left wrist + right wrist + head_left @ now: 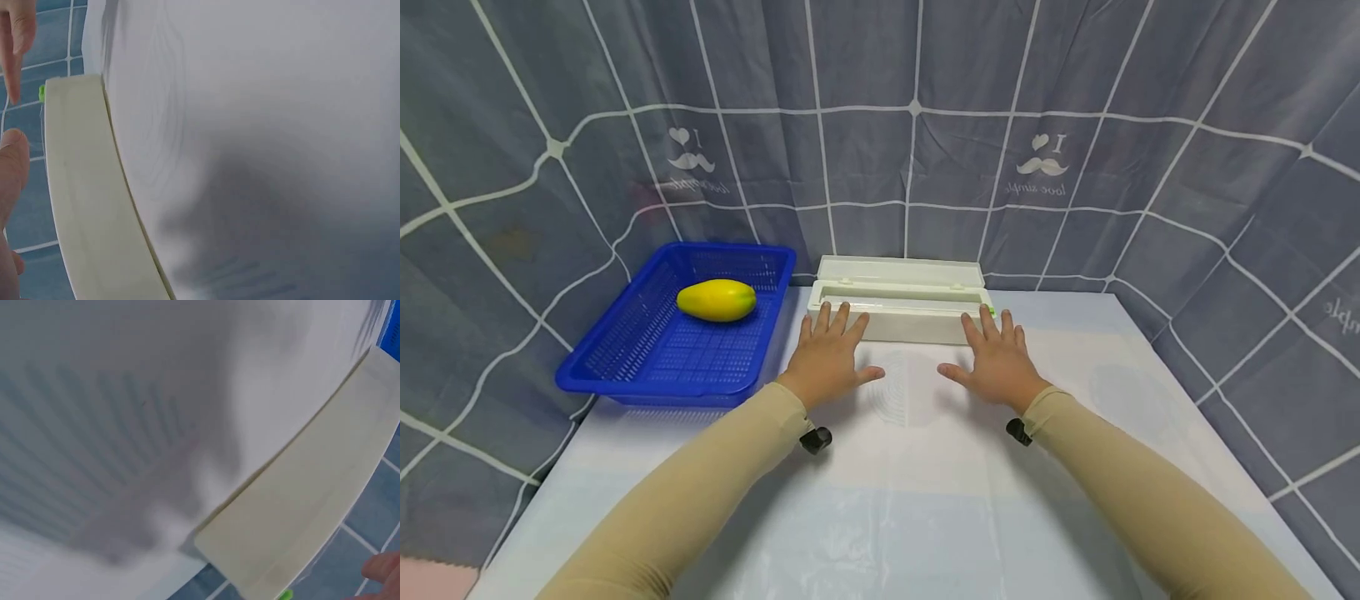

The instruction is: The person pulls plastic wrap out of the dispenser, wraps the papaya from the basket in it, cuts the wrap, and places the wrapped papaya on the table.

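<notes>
- grey curtain, crossed by white grid lines, begins at your far left, runs behind the pale-covered table and comes round on your right.
- a blue plastic basket stands at the left end of the table, its sides pierced with small slots.
- a yellow fruit, long and rounded like a papaya, lies on its side in the basket, with a touch of green at its right end.
- your left sleeve, beige, reaches in from below, and a small black device sits by the wrist.
- your left hand is released: back of the hand up, fingers straight and spread, thumb out toward the middle, nothing held.
- a long white box lies across the back of the table, right of the basket and just ahead of both your hands. its lid is tipped back on the far side, baring the trough, and a bright green piece shows at its right end.
- your right hand is released too, fingers fanned, thumb pointing left, its fingertips near the box's right end. you cannot tell whether either hand touches the box.
- your right sleeve, also beige, runs down toward the lower right corner.
</notes>
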Demonstrator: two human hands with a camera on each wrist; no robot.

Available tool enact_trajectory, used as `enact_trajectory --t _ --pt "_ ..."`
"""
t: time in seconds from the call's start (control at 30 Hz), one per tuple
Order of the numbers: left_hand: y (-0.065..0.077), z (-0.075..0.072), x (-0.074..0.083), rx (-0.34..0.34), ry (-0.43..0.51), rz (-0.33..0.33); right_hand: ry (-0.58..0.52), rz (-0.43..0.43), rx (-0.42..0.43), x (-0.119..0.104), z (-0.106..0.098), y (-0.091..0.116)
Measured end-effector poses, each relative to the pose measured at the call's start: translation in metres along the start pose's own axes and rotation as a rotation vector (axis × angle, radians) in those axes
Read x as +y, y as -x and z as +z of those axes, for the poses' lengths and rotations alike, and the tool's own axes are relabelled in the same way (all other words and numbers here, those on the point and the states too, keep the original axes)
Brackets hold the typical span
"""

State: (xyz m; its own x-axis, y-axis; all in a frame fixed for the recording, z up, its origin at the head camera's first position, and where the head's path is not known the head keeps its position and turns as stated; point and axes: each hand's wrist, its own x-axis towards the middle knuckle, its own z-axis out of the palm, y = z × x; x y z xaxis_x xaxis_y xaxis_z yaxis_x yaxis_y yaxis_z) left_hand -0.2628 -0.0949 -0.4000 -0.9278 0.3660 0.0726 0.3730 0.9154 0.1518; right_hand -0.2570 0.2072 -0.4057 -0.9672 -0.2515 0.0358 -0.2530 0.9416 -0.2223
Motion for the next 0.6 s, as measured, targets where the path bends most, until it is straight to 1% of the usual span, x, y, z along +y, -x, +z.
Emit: enact_trajectory --t 0.13,0.3,0.47,0.6 --pt "-0.008 -0.005 -0.009 0.015 -0.001 -0.019 -0.006 0.004 0.017 0.012 -0.005 -0.006" --pt "-0.026 -0.013 -0.025 0.053 0.014 -0.059 -0.024 0.01 0.034 0.028 -0.013 -0.02" --pt "-0.042 -0.021 -0.04 0.037 0.056 -0.11 -0.05 -0.001 0.049 0.04 -0.021 -0.037" --pt "-0.053 -0.024 -0.048 0.029 0.123 -0.152 -0.062 -0.016 0.08 0.047 -0.021 -0.054"
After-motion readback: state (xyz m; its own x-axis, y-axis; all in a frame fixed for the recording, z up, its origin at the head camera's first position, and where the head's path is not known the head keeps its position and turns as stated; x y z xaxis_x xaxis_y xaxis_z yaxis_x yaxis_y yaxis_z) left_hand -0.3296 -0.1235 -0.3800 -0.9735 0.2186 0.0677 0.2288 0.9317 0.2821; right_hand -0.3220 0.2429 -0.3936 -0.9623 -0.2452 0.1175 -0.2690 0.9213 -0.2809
